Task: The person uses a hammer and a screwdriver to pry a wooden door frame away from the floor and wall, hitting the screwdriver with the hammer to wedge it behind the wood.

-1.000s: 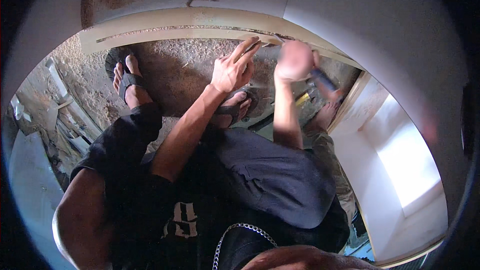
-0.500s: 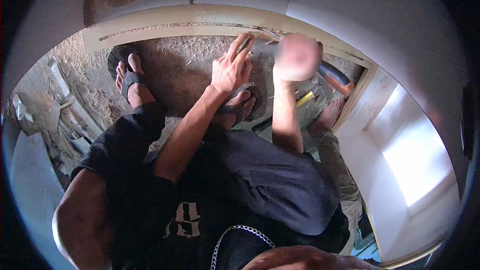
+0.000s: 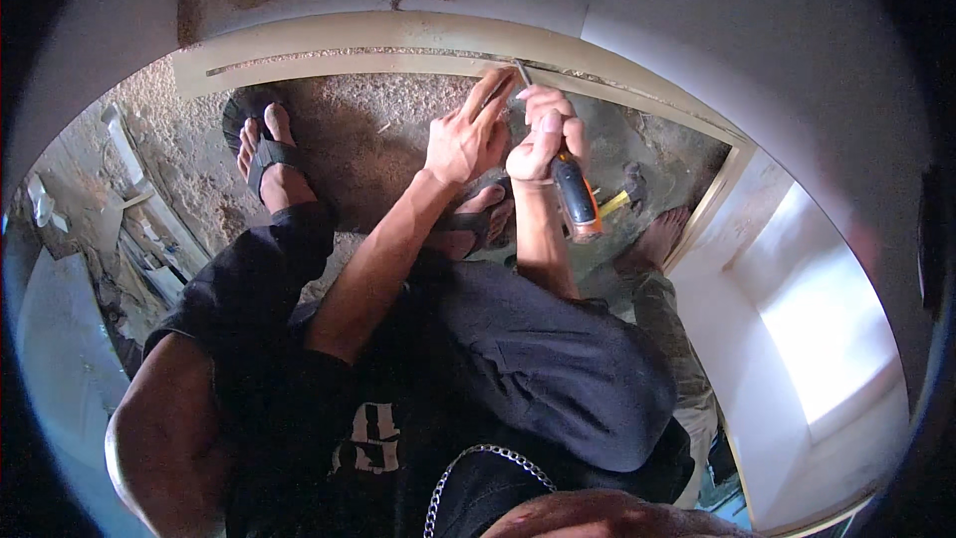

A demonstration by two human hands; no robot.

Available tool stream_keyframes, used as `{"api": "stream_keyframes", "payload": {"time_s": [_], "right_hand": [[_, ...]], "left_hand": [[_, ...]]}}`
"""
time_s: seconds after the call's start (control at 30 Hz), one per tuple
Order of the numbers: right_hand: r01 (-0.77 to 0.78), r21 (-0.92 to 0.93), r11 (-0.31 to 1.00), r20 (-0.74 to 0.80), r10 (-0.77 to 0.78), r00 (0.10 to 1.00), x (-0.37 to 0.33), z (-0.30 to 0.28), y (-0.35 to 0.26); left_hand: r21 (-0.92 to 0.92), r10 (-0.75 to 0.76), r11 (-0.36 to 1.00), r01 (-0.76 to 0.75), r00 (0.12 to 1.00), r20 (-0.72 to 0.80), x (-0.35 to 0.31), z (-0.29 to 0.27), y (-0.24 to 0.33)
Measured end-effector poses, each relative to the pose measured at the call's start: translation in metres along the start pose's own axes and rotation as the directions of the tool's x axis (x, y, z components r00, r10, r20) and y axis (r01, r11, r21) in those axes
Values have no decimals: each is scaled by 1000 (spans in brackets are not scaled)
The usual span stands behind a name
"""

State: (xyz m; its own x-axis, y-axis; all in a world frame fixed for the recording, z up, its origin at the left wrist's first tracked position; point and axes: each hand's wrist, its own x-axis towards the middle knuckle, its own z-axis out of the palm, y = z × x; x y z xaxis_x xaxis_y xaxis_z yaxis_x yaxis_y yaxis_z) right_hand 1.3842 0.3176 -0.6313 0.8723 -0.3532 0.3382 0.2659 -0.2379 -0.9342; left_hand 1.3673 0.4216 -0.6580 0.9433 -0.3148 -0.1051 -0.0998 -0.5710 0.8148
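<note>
A narrow chisel (image 3: 575, 187) with a thick black and orange handle is gripped by my right hand (image 3: 546, 134). Its thin metal blade points away from me, and the tip meets the slot in a pale wooden board (image 3: 339, 65). My left hand (image 3: 463, 139) holds nothing that shows. Its fingers stretch forward to the board's near edge, close beside the blade, with the fingertips partly in shadow. Wood shavings lie along the long slot cut into the board.
On the floor to the right rests a hammer (image 3: 625, 191) with a yellow handle. Another person's bare foot (image 3: 665, 234) is beside a white box-like frame (image 3: 737, 339). Scrap strips (image 3: 134, 174) lie at the left. My sandalled feet (image 3: 269, 149) stand near the board.
My right hand has moved left toward my left hand, and the chisel handle has swung in to point back at me. My left hand has shifted slightly right.
</note>
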Motion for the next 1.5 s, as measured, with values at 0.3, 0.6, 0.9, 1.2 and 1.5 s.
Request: {"api": "stream_keyframes", "payload": {"time_s": [0.3,0.6,0.9,1.2,1.5], "right_hand": [[-102,282,954,-238,172,956,46,-13,-28],[-355,354,865,-126,420,899,47,-9,-11],[-335,383,861,-37,376,926,67,-2,-18],[-380,224,897,-26,395,918,65,7,-4],[14,142,990,-20,-11,1000,-2,1,9]], "left_hand": [[15,29,999,-30,999,13,1,1,2],[18,40,999,-40,999,0,1,1,-1],[62,21,998,-23,999,27,-1,3,0],[32,34,999,-35,999,8,0,2,-1],[-22,46,999,-47,998,-42,2,-2,-1]]}}
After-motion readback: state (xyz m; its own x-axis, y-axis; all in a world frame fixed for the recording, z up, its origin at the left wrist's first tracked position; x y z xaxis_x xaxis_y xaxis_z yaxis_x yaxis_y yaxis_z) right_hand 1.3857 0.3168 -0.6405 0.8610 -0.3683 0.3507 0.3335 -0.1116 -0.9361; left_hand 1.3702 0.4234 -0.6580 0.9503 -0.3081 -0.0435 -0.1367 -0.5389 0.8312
